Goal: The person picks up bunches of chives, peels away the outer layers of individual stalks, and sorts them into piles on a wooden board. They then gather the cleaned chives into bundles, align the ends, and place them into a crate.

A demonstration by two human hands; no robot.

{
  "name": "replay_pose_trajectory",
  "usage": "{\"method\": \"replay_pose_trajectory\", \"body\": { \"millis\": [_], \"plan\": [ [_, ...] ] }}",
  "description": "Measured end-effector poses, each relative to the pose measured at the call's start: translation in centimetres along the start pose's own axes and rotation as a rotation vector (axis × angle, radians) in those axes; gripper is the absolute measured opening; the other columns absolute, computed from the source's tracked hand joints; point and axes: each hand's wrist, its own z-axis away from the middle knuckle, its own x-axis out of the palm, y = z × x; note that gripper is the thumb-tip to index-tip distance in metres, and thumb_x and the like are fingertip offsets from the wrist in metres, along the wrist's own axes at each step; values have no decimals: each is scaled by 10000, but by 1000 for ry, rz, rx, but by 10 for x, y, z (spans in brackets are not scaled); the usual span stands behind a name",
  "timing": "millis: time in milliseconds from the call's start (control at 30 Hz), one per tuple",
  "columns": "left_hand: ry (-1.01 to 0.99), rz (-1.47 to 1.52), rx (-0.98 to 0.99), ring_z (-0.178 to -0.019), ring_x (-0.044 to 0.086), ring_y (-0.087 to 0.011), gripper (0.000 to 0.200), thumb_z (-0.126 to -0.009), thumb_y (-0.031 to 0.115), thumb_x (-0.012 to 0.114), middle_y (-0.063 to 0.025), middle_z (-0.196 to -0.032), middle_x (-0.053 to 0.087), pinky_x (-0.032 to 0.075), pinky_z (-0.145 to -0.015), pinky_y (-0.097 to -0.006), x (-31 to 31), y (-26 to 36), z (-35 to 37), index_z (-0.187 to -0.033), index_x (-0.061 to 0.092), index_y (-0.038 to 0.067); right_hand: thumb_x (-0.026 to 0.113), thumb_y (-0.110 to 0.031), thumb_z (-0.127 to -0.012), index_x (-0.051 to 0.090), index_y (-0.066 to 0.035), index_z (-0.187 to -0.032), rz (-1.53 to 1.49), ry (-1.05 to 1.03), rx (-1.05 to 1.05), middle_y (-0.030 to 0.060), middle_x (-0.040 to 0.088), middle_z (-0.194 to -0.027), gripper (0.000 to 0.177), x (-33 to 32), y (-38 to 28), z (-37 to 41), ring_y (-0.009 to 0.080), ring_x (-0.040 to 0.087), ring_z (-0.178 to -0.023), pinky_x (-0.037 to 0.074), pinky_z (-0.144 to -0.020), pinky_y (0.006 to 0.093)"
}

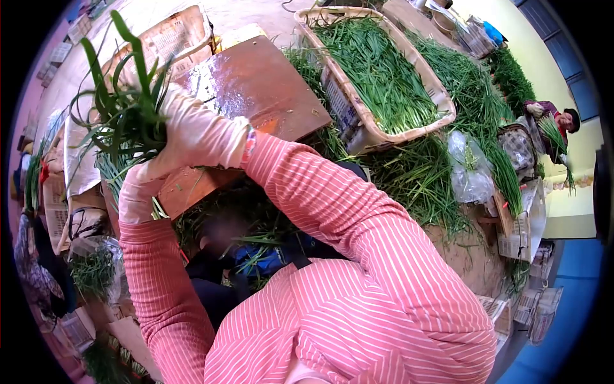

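Observation:
A bunch of garlic chives (pixel 131 118) is held up at the upper left, its long flat green leaves spreading upward and outward. My right hand (pixel 195 128), in a pale glove, is closed around the bunch from the right. Below it, my left hand (pixel 137 192), also gloved, is against the lower side of the bunch; its fingers are largely hidden by leaves and the other hand. Under and beyond both hands lies a wet brown board (pixel 265 80) with bits of leaf on it.
A large crate (pixel 348 121) full of chives stands beyond the board. Loose chives (pixel 409 179) cover the floor around it, near a clear plastic bag (pixel 470 169). At far right, another person (pixel 553 131) holds a bunch. An upright basket (pixel 182 38) stands behind the board.

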Motion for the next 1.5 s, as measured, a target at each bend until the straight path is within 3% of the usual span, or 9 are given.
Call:
{"method": "replay_pose_trajectory", "body": {
  "millis": [133, 267, 367, 467, 633, 867, 1167, 1333, 1500],
  "plan": [
    [156, 121, 48, -979, 597, -267, 447, -799, 184, 646, -140, -1075, 617, 468, -843, -345, -27, 55, 17, -1191, 544, -6, 768, -159, -679, 599, -15, -1093, -128, -120, 589, 116, 681, -890, 469, 10, -1, 11, 170, 636, -782, 512, -738, 292],
    [909, 812, -92, -1026, 579, -259, 465, -824, 229, 631, -126, -1120, 600, 453, -899, -360, 26, 102, 52, -1216, 526, 0, 737, -116, -694, 593, -72, -1144, 38, 14, 416, 125, 678, -863, 475, 25, -19, 17, 176, 643, -740, 520, -670, 302],
    [764, 222, -54, -1098, 532, -228, 456, -875, 247, 591, -104, -1153, 587, 409, -970, -358, 52, 100, 84, -1267, 488, 39, 736, -137, -657, 498, -27, -1241, 123, 2, 237, 166, 635, -849, 641, 60, -41, 33, 307, 618, -757, 493, -662, 367],
    [845, 707, -187, -1109, 526, -231, 444, -884, 247, 579, -104, -1166, 583, 405, -978, -366, 86, 125, 122, -1268, 490, 43, 657, -133, -650, 281, 25, -1378, 294, -586, 404, 150, 562, -861, 834, 89, -89, 52, 290, 550, -851, 449, -801, 378],
    [966, 1418, -383, -1128, 517, -236, 425, -900, 248, 558, -103, -1188, 576, 397, -991, -378, 111, 132, 163, -1269, 493, 48, 649, -153, -587, 314, 24, -1360, 1379, -679, -156, 125, 534, -925, 861, 146, -114, 105, 274, 526, -911, 385, -936, 412],
    [1100, 1897, -405, -1154, 503, -243, 400, -922, 248, 529, -103, -1218, 566, 387, -1009, -396, 91, 86, 168, -1271, 498, 56, 628, -100, -688, 460, 9, -1267, -179, -483, 96, 168, 557, -1141, 612, 101, -98, 93, 323, 537, -1065, 423, -943, 416],
    [1162, 2383, 86, -1298, 364, -329, 316, -945, 226, 471, -93, -1297, 525, 247, -1096, -528, 71, 48, 213, -1203, 568, 71, 633, -404, -854, 627, 35, -1067, -82, -313, 1050, 169, 648, -1035, 488, -19, -9, 122, 185, 621, -946, 469, -837, 304],
    [1174, 2193, -14, -1290, 374, -332, 314, -953, 230, 457, -89, -1289, 531, 258, -1094, -523, 68, 71, 205, -1195, 571, 65, 666, -604, -683, 638, 4, -844, 565, -452, 611, 178, 610, -826, 630, 39, -31, 129, 330, 583, -839, 452, -754, 425],
    [1126, 2280, -14, -1293, 371, -332, 300, -956, 210, 445, -98, -1294, 525, 260, -1087, -544, 72, 74, 201, -1179, 572, 56, 598, -317, -817, 634, -47, -790, 453, -322, 652, 129, 625, -746, 274, 39, 2, 167, 306, 614, -721, 473, -651, 400]
  ]
}}
